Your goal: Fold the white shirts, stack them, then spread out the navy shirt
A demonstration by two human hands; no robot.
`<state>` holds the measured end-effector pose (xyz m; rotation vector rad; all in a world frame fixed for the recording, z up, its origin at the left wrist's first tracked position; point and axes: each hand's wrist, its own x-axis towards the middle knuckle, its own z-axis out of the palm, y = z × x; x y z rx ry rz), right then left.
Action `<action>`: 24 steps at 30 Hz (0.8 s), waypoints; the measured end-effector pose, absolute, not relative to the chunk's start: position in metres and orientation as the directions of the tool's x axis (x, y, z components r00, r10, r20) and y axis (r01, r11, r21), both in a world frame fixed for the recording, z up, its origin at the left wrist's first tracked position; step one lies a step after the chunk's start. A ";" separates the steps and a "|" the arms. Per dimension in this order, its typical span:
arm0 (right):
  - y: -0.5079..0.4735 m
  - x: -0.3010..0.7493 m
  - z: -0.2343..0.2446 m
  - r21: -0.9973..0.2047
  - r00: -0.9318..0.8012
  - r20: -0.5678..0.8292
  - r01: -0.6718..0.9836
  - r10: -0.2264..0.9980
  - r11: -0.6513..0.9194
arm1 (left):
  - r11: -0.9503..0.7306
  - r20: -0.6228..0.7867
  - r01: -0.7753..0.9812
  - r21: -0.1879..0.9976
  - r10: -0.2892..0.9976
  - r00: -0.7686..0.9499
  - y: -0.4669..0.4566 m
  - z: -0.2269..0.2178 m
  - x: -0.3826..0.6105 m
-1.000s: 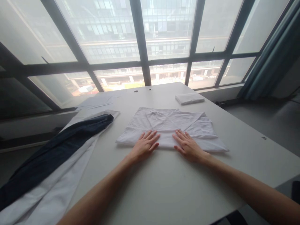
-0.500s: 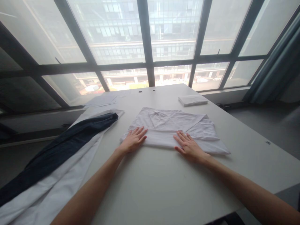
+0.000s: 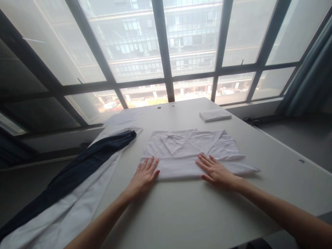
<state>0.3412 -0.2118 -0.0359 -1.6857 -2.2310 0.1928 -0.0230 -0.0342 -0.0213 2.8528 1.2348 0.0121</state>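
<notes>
A white garment (image 3: 190, 149), partly folded, lies flat in the middle of the pale table (image 3: 181, 214). My left hand (image 3: 143, 175) rests flat with fingers spread on the garment's near left corner. My right hand (image 3: 216, 171) lies flat, fingers stretched out, on the near folded edge right of centre. Neither hand holds anything.
A dark navy cloth (image 3: 77, 169) lies over a white cloth (image 3: 70, 211) that hangs off the table's left side. A small folded white piece (image 3: 215, 114) sits at the far right. More white fabric (image 3: 121, 118) lies at the far left. Windows stand behind; a curtain (image 3: 308, 79) hangs at the right.
My left hand slid leftwards along the garment's near edge from the centre to the left corner. My right hand stayed nearly in place. The view tilted upward a little.
</notes>
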 end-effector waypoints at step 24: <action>-0.150 0.295 -0.025 -0.875 0.093 -0.032 -0.483 0.995 0.017 | -0.882 0.013 0.436 0.180 0.445 0.895 -0.082 -0.006 0.067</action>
